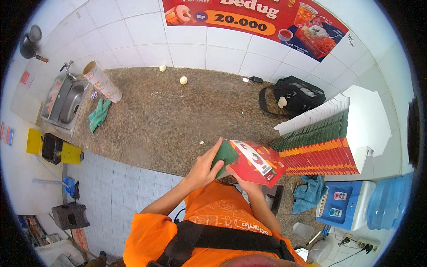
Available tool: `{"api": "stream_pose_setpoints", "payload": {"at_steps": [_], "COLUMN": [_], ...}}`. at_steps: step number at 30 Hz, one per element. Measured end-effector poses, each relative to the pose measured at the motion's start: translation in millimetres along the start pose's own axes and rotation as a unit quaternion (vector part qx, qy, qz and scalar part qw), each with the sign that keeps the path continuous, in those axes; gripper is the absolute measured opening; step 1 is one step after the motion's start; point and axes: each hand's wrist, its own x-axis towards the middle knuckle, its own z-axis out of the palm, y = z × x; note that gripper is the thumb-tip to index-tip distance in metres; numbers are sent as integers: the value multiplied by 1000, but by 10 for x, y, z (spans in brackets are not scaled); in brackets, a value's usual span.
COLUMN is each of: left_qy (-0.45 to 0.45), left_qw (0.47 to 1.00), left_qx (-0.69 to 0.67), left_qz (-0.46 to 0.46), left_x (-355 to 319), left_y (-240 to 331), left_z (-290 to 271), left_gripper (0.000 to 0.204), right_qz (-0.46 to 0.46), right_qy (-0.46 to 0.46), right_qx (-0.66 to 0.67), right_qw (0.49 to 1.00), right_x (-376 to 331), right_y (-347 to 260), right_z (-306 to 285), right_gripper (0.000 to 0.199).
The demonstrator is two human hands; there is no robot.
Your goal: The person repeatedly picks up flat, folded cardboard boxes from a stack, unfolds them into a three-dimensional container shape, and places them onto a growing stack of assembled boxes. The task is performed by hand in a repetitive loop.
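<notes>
A person in an orange shirt holds a flat red and green printed cardboard carton (pixel 251 162) above the near edge of a speckled brown stone surface (pixel 169 115). The left hand (pixel 207 167) grips its left end; the right hand (pixel 242 180) pinches it from beneath. A long row of matching folded cartons (pixel 320 147) lies just right.
</notes>
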Motion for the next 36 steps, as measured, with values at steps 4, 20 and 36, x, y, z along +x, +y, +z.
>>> {"api": "stream_pose_setpoints", "payload": {"at_steps": [4,20,36], "left_qy": [-42,-107,-262], "left_qw": [997,695,941], "left_qx": [-56,-521,-212], "left_qz": [-19,-483,-17], "left_x": [41,-457,276], "left_y": [225,-1198,127], "left_z": [-4,302,-286], "left_gripper": [87,63,51], "right_qz": [64,-52,-157], "right_qy": [-56,-319,-258], "right_qx": [-46,-476,-416], "right_qw": [995,818,858], "right_x": [28,-421,-353], "right_y": [136,-1356,-1082], "right_z": [-116,-1099,-712], "right_gripper": [59,65,11]}}
